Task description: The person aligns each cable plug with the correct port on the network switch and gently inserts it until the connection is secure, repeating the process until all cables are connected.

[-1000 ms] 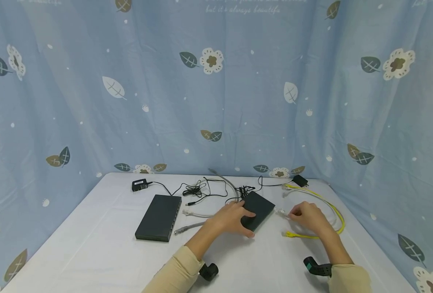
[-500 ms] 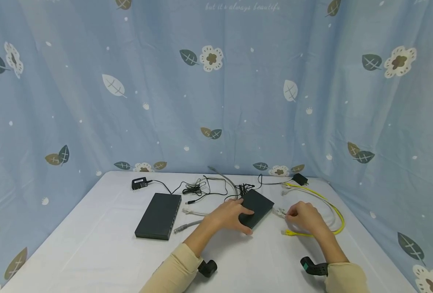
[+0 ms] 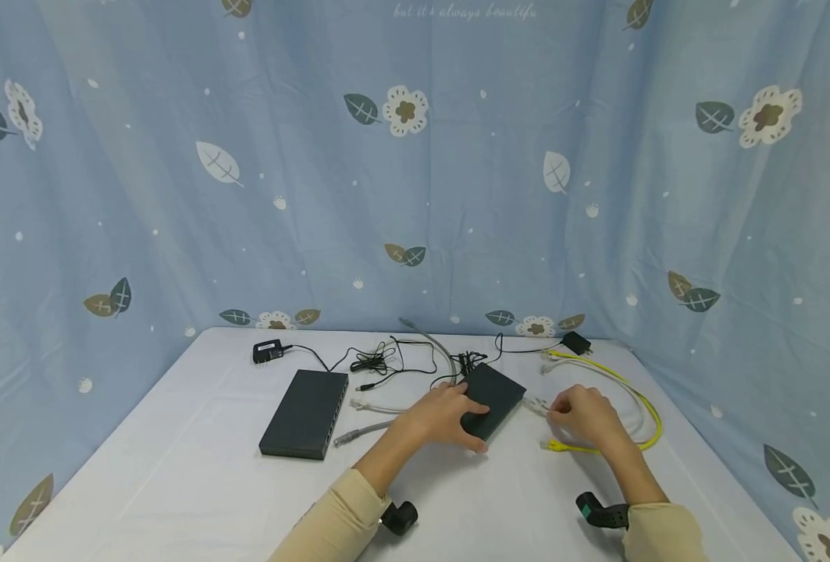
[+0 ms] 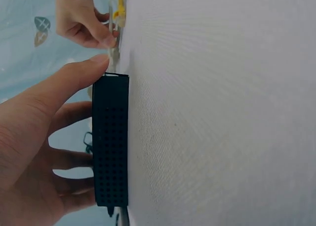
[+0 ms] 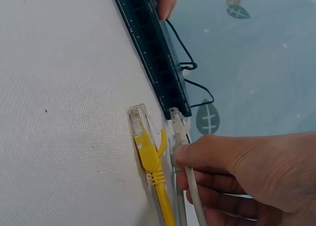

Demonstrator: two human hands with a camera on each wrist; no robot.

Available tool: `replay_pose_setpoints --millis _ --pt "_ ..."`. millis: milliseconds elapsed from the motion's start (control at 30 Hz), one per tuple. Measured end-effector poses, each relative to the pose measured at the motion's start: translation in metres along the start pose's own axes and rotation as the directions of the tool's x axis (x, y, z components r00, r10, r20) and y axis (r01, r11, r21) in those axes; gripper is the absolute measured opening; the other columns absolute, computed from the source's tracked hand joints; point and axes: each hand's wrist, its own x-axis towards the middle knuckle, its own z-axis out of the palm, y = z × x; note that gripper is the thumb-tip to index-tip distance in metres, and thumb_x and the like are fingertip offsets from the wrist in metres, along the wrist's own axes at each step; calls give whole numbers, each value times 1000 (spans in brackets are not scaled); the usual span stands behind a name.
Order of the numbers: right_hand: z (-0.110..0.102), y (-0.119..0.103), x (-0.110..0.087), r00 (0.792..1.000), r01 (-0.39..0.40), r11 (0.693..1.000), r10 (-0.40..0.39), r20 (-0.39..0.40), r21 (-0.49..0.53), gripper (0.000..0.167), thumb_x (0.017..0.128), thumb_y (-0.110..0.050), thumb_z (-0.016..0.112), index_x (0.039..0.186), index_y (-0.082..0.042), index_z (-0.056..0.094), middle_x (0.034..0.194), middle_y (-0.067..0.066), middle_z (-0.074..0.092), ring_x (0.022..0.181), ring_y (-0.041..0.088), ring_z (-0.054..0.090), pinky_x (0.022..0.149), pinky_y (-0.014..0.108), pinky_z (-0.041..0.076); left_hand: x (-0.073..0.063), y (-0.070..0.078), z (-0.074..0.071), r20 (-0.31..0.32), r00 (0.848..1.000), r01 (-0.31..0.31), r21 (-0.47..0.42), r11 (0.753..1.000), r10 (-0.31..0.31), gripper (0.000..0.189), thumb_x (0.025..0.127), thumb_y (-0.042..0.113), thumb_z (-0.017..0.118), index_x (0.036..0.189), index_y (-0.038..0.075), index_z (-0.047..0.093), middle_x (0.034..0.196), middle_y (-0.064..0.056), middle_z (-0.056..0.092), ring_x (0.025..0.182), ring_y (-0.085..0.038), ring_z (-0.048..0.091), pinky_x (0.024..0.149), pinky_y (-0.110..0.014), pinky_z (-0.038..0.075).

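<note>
Two contacts: left hand (image 3: 441, 415), fingers spread, presses the flat black multi-port box (image 3: 496, 393) on the white table (image 3: 176, 484); right hand (image 3: 585, 411) pinches the pale-grey cable (image 5: 193, 186) near its clear plastic plug (image 5: 177, 120). Skewed alignment could jam the plug; insufficient pressure could let the box slide.

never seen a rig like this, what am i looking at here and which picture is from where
No machine is doing the work here, just a person's bare left hand and right hand. The wide picture comes from a camera worn on the head; the two close ones come from small cameras, one on each wrist.

On the white table lie a black box, two power adapters with black cords, grey cables and a yellow cable.

The left hand holds a second black box. The right hand pinches a pale cable behind its clear plug, close to that box's ports.
</note>
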Motion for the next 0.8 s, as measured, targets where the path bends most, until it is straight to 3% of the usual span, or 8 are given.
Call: replay_pose_setpoints --millis 467,800 --pt "8 -2 1 997 38 999 -38 -70 -13 4 82 -14 77 79 -10 77 75 -2 72 70 12 62 65 35 52 -2 2 -1 17 1000 20 -21 1000 -20 69 77 65 71 139 40 54 159 -16 32 143 -47 33 115 -54 32" --pt "7 -4 2 996 41 998 -44 -75 -37 4 82 -13 77 79 -10 77 74 -2 72 69 12 62 64 35 51 -3 2 -1 6 1000 14 -24 1000 -14 67 79 64 70 139 39 55 158 -17 33 142 -46 34 114 -55 33"
